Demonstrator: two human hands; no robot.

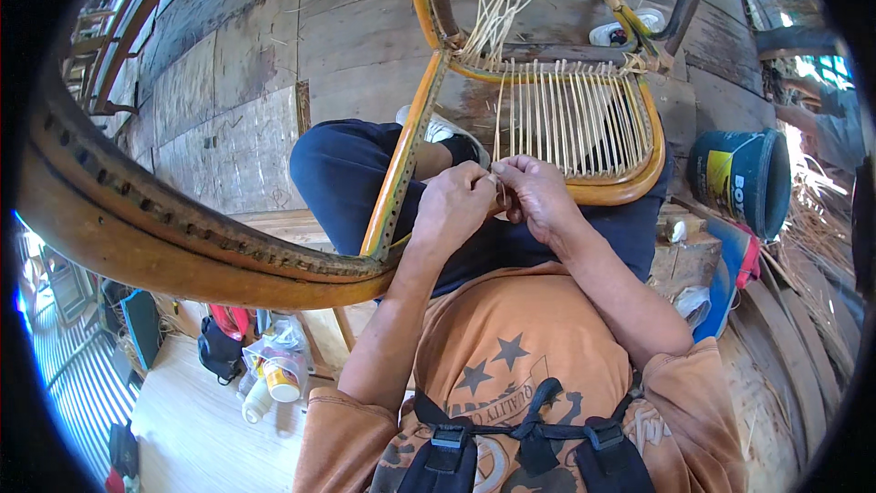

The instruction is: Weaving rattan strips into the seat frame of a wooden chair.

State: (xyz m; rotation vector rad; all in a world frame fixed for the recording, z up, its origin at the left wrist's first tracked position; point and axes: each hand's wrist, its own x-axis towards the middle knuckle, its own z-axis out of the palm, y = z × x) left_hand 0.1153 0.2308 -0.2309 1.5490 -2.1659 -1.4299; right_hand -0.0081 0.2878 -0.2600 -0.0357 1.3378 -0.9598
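Over the lap (607, 236), the rattan seat frame (628, 189) is lying with its cane strands (568, 119) pointing lengthwise away; left hand (453, 208) and right hand (540, 194) are meeting, their grips pinching a strand.

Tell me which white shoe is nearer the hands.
The lower-left shoe, partly behind the chair rail, just beyond the left hand; the other shoe shows farther off, at upper right.

bright daylight. glare blown out at side rims. fisheye bend, black corners. left hand (456, 204), right hand (540, 194) fairly sharp.
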